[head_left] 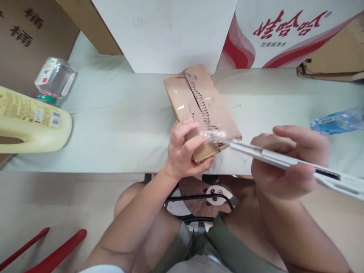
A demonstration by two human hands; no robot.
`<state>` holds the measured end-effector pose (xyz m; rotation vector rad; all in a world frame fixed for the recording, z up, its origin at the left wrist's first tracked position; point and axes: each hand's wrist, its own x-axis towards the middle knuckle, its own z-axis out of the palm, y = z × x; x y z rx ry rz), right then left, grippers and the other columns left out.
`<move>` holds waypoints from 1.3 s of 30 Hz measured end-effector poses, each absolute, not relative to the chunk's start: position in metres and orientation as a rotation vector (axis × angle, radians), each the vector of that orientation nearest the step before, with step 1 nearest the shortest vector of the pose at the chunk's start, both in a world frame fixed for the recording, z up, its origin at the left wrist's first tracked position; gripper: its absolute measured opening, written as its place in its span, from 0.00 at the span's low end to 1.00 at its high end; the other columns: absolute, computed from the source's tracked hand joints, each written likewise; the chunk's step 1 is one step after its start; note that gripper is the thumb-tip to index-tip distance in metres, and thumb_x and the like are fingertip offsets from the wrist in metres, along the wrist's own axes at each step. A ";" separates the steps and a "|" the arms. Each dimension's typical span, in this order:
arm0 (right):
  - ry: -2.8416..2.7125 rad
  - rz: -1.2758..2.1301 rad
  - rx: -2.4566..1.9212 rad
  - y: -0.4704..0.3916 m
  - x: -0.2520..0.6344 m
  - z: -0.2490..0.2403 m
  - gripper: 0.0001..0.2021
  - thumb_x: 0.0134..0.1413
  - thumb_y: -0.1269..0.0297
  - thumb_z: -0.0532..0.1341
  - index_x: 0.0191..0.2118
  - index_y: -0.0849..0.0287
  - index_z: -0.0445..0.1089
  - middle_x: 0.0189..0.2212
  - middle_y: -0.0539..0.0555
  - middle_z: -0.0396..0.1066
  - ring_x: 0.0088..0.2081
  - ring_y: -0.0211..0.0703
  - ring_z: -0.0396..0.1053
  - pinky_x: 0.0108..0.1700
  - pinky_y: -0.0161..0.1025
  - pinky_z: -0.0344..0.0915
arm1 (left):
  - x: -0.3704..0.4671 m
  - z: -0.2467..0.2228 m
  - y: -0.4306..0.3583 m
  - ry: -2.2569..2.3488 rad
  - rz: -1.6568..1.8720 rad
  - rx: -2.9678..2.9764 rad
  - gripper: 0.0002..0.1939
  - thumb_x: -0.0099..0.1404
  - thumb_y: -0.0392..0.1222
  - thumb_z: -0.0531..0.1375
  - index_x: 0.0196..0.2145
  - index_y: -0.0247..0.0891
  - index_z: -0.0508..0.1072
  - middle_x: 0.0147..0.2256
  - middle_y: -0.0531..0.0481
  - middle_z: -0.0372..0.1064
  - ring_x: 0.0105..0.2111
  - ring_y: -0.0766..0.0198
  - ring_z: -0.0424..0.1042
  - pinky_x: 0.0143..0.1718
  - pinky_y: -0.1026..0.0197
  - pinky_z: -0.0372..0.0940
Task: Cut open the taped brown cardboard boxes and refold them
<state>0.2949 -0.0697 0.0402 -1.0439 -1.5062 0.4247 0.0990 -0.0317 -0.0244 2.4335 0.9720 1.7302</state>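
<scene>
A small brown cardboard box (220, 106) lies at a slant near the table's front edge. Dark, jagged cuts run along its taped top. My left hand (184, 146) grips the box by its near-left side, thumb at the near face and fingers on top. In my right hand (290, 163) is a slim white utility knife (258, 151), closed between the fingers and thumb and slightly blurred. Its blade end points left and reaches the clear tape at the box's near end, close to my left fingertips. Whether the blade is in the tape I cannot tell.
Large white cartons (176, 34) stand along the back, one with red printing (287, 28). At left are a yellow jug (34, 121) and a clear bottle with a green cap (58, 79) lying down. A blue-tinted bottle (335, 121) lies at right on the pale table cover (119, 113).
</scene>
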 end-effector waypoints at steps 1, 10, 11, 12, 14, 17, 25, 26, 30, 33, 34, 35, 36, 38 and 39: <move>-1.456 0.435 -1.010 -0.068 0.294 0.041 0.21 0.66 0.41 0.51 0.45 0.50 0.72 0.17 0.45 0.60 0.14 0.37 0.53 0.17 0.38 0.47 | 0.099 -0.024 -0.032 0.975 1.737 2.423 0.24 0.64 0.54 0.60 0.55 0.46 0.64 0.53 0.40 0.65 0.56 0.47 0.68 0.58 0.39 0.66; -1.563 0.327 -0.888 -0.061 0.301 0.039 0.09 0.59 0.58 0.61 0.32 0.56 0.74 0.21 0.50 0.67 0.21 0.37 0.59 0.21 0.38 0.50 | 0.097 -0.020 -0.035 1.014 1.664 2.464 0.22 0.63 0.56 0.61 0.50 0.43 0.67 0.47 0.41 0.69 0.52 0.47 0.70 0.57 0.39 0.68; -1.566 0.334 -0.872 -0.062 0.301 0.038 0.09 0.59 0.58 0.61 0.32 0.56 0.73 0.21 0.50 0.67 0.21 0.37 0.59 0.21 0.38 0.50 | 0.097 -0.019 -0.034 1.007 1.661 2.466 0.22 0.63 0.56 0.62 0.50 0.43 0.68 0.46 0.42 0.69 0.52 0.47 0.70 0.56 0.39 0.68; -1.571 0.343 -0.871 -0.062 0.300 0.038 0.09 0.59 0.58 0.60 0.32 0.56 0.73 0.22 0.50 0.67 0.21 0.37 0.60 0.21 0.38 0.51 | 0.096 -0.018 -0.034 0.999 1.663 2.465 0.22 0.63 0.56 0.62 0.50 0.43 0.68 0.46 0.42 0.69 0.52 0.48 0.70 0.56 0.39 0.68; -1.599 0.362 -0.911 -0.065 0.298 0.040 0.08 0.60 0.59 0.60 0.33 0.55 0.72 0.23 0.50 0.68 0.21 0.37 0.62 0.22 0.38 0.54 | 0.095 -0.018 -0.034 0.995 1.656 2.468 0.22 0.63 0.56 0.62 0.50 0.43 0.67 0.47 0.42 0.69 0.52 0.48 0.70 0.56 0.39 0.68; -1.633 0.358 -0.979 -0.071 0.295 0.046 0.08 0.61 0.59 0.60 0.33 0.54 0.72 0.24 0.50 0.69 0.21 0.38 0.63 0.23 0.39 0.56 | 0.094 -0.018 -0.033 1.015 1.599 2.495 0.22 0.63 0.57 0.61 0.50 0.45 0.67 0.48 0.43 0.69 0.52 0.48 0.70 0.57 0.38 0.67; -1.659 0.405 -1.022 -0.072 0.294 0.046 0.06 0.58 0.62 0.60 0.32 0.56 0.72 0.22 0.49 0.70 0.22 0.36 0.64 0.24 0.37 0.58 | 0.096 -0.018 -0.033 0.974 1.639 2.483 0.22 0.63 0.55 0.62 0.51 0.43 0.68 0.47 0.42 0.69 0.52 0.48 0.70 0.57 0.39 0.66; -1.661 0.452 -1.047 -0.071 0.294 0.046 0.06 0.58 0.63 0.60 0.33 0.56 0.73 0.23 0.49 0.71 0.22 0.36 0.65 0.24 0.37 0.59 | 0.096 -0.018 -0.033 0.974 1.639 2.484 0.22 0.63 0.55 0.62 0.51 0.43 0.68 0.47 0.42 0.69 0.52 0.48 0.70 0.57 0.39 0.66; -1.570 0.487 -1.061 -0.071 0.295 0.041 0.08 0.59 0.60 0.60 0.33 0.55 0.74 0.24 0.49 0.71 0.22 0.37 0.65 0.23 0.38 0.57 | 0.094 -0.018 -0.034 1.009 1.578 2.503 0.22 0.63 0.57 0.62 0.50 0.45 0.67 0.48 0.43 0.69 0.52 0.48 0.70 0.58 0.38 0.66; -1.509 0.503 -1.022 -0.071 0.295 0.035 0.09 0.59 0.58 0.60 0.31 0.55 0.74 0.23 0.50 0.70 0.21 0.38 0.62 0.22 0.39 0.55 | 0.093 -0.018 -0.034 1.003 1.603 2.497 0.22 0.63 0.57 0.61 0.50 0.45 0.67 0.48 0.43 0.69 0.52 0.48 0.70 0.57 0.39 0.66; -1.502 0.521 -1.016 -0.071 0.295 0.034 0.09 0.58 0.58 0.60 0.32 0.55 0.74 0.23 0.50 0.70 0.21 0.38 0.62 0.22 0.39 0.55 | 0.093 -0.018 -0.033 0.992 1.622 2.493 0.22 0.63 0.56 0.62 0.50 0.45 0.67 0.47 0.42 0.69 0.52 0.48 0.70 0.57 0.39 0.67; -1.495 0.525 -1.008 -0.071 0.294 0.033 0.09 0.58 0.58 0.60 0.31 0.55 0.74 0.22 0.50 0.69 0.21 0.38 0.62 0.22 0.39 0.55 | 0.093 -0.018 -0.033 0.982 1.636 2.490 0.23 0.62 0.56 0.62 0.51 0.44 0.67 0.47 0.42 0.69 0.52 0.48 0.70 0.56 0.39 0.67; -1.489 0.511 -1.001 -0.071 0.294 0.033 0.09 0.57 0.58 0.60 0.31 0.55 0.74 0.21 0.50 0.68 0.20 0.38 0.62 0.22 0.39 0.54 | 0.093 -0.018 -0.033 0.975 1.642 2.491 0.23 0.62 0.56 0.62 0.51 0.45 0.67 0.47 0.42 0.69 0.52 0.48 0.70 0.56 0.39 0.67; -1.479 0.469 -1.003 -0.072 0.294 0.033 0.09 0.56 0.58 0.60 0.30 0.55 0.74 0.20 0.50 0.66 0.20 0.39 0.61 0.22 0.39 0.53 | 0.093 -0.018 -0.033 0.984 1.619 2.503 0.23 0.61 0.56 0.62 0.51 0.45 0.66 0.47 0.42 0.69 0.51 0.47 0.70 0.56 0.38 0.67; -1.482 0.465 -1.009 -0.072 0.294 0.034 0.09 0.56 0.58 0.60 0.30 0.55 0.73 0.20 0.49 0.66 0.20 0.39 0.61 0.22 0.39 0.53 | 0.092 -0.018 -0.033 0.992 1.603 2.509 0.23 0.61 0.56 0.62 0.51 0.46 0.66 0.47 0.42 0.69 0.51 0.47 0.70 0.56 0.38 0.67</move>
